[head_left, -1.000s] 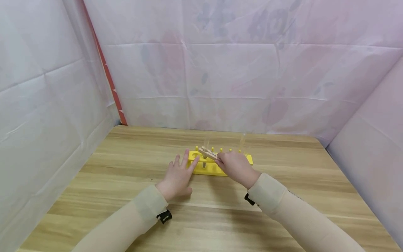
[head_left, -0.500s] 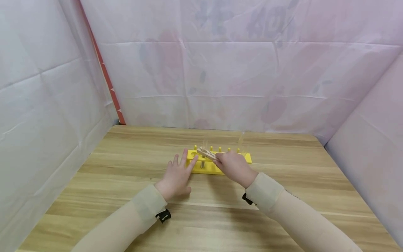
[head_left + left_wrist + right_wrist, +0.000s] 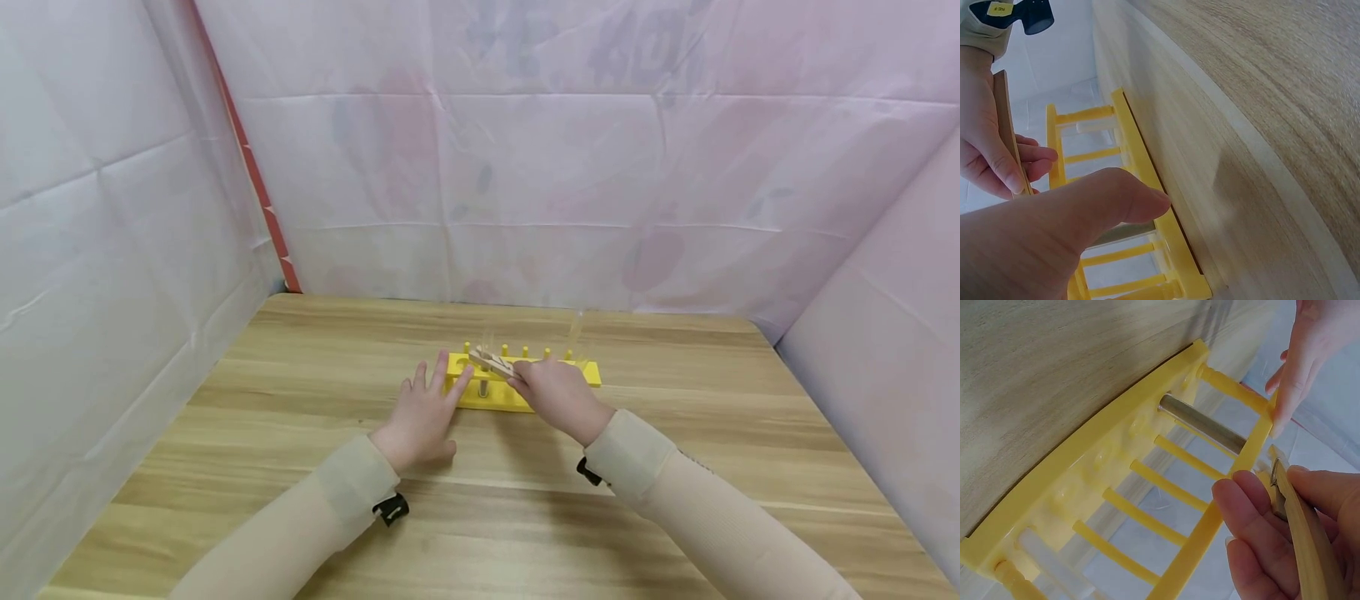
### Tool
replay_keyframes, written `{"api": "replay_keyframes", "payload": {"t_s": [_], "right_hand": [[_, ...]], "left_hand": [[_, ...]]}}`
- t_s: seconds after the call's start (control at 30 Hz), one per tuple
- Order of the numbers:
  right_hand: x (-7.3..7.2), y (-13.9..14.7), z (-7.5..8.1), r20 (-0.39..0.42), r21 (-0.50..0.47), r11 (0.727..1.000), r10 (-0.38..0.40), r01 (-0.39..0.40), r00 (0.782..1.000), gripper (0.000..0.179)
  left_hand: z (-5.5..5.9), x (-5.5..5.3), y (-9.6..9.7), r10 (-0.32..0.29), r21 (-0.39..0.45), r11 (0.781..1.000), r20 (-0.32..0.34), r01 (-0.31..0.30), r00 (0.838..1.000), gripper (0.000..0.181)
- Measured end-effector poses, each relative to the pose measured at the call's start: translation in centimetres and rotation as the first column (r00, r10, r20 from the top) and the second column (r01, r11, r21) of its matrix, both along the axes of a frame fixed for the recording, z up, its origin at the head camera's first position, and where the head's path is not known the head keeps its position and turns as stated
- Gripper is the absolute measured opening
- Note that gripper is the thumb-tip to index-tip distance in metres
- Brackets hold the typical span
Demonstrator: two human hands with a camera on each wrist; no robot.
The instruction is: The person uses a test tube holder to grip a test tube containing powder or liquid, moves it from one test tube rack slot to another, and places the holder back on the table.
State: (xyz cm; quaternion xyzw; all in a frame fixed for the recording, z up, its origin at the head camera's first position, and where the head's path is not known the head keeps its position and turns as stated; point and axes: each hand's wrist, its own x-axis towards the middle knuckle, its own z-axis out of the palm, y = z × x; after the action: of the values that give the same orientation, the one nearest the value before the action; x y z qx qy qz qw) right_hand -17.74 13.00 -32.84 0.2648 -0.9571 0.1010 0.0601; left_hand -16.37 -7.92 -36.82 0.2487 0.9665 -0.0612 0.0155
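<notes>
A yellow test tube rack (image 3: 495, 400) stands on the table. My left hand (image 3: 420, 419) lies at its left end, fingers spread and fingertips touching the top bar. My right hand (image 3: 561, 398) grips a wooden test tube clamp (image 3: 493, 363) just above the rack. In the head view, the clamp's jaws are at the upper part of a test tube (image 3: 1204, 425) containing greyish-brown contents; whether they close round it, I cannot tell. This tube stands in a slot near the left end. A clear test tube (image 3: 576, 330) occupies the rack's right end.
Yellow pegs (image 3: 526, 352) rise along the rack's far side. The wood-grain table (image 3: 337, 358) extends around it. Behind and at both sides hang pale sheets (image 3: 525, 167), with a red strip (image 3: 262, 196) at the left corner.
</notes>
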Motion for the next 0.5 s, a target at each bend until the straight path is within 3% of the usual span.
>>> {"api": "replay_keyframes", "payload": {"t_s": [0.5], "right_hand": [[0.19, 0.07, 0.08, -0.015, 0.001, 1.0, 0.006, -0.006, 1.0, 0.024]], "left_hand": [[0.19, -0.05, -0.12, -0.007, -0.004, 1.0, 0.004, 0.007, 1.0, 0.109]]}}
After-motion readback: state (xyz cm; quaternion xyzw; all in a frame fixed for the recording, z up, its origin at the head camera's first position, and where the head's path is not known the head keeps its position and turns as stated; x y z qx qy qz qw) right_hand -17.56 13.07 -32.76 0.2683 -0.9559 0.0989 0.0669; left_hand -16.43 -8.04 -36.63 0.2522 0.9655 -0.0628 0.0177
